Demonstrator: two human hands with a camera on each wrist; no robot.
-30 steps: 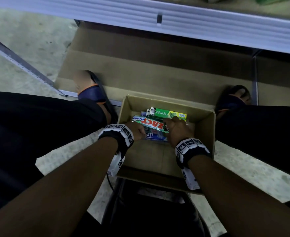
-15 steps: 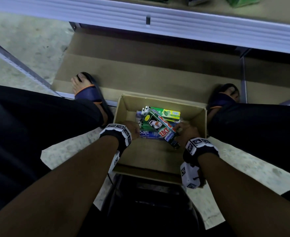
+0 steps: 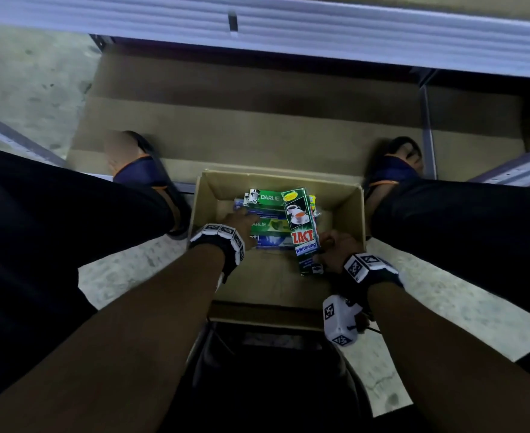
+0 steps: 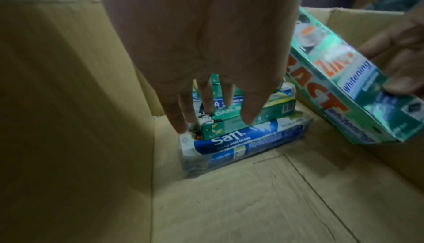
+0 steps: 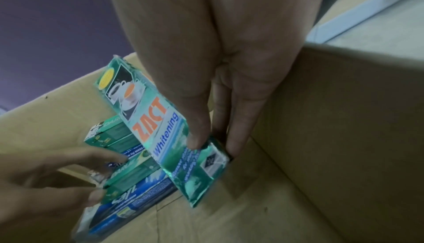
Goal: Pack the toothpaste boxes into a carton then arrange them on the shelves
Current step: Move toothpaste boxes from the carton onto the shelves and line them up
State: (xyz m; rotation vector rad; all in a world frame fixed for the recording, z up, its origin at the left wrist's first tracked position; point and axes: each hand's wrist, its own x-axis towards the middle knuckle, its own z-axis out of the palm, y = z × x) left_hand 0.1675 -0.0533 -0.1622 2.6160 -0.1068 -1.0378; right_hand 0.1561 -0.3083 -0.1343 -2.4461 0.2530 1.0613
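An open brown carton [image 3: 356, 214] [image 4: 69, 101] [image 5: 332, 120] sits on the floor between my feet. Inside lie green Darlie boxes [image 3: 265, 197] [image 4: 243, 116] [image 5: 110, 134] on a blue Safi pack [image 3: 273, 240] [image 4: 241, 138] [image 5: 128, 203]. My right hand [image 3: 335, 250] [image 5: 211, 143] pinches the near end of a green Zact whitening pack [image 3: 301, 226] [image 4: 339, 76] [image 5: 160, 129], tilted above the stack. My left hand [image 3: 238, 221] [image 4: 213, 118] rests straight fingers on the Darlie boxes at the carton's left side.
A white metal shelf edge [image 3: 320, 29] runs across the top, with a flat cardboard sheet [image 3: 242, 120] on the low shelf under it. My sandalled feet [image 3: 138, 164] flank the carton. Grey shelf uprights [image 3: 426, 126] stand right; concrete floor [image 3: 32, 76] lies left.
My right hand lifted the Zact pack off the stack and swung it from lying crosswise to pointing lengthways away from me. My left hand moved further onto the Darlie boxes.
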